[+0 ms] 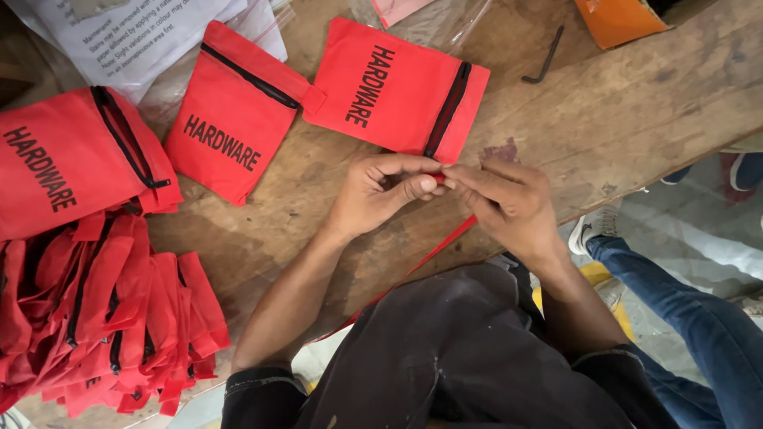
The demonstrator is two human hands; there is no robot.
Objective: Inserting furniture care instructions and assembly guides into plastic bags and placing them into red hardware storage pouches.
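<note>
Both hands, left (381, 195) and right (509, 202), pinch a red strip (449, 238) fingertip-to-fingertip.

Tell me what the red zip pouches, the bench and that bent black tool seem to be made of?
Red pouches: seemingly matte non-woven or woven fabric, soft folds, black zippers. Bench: bare, worn wood, grain and stains showing. Bent black tool: probably dark metal, thin and rigid-looking. Both hands pinch a red strip, likely the same fabric.
</note>
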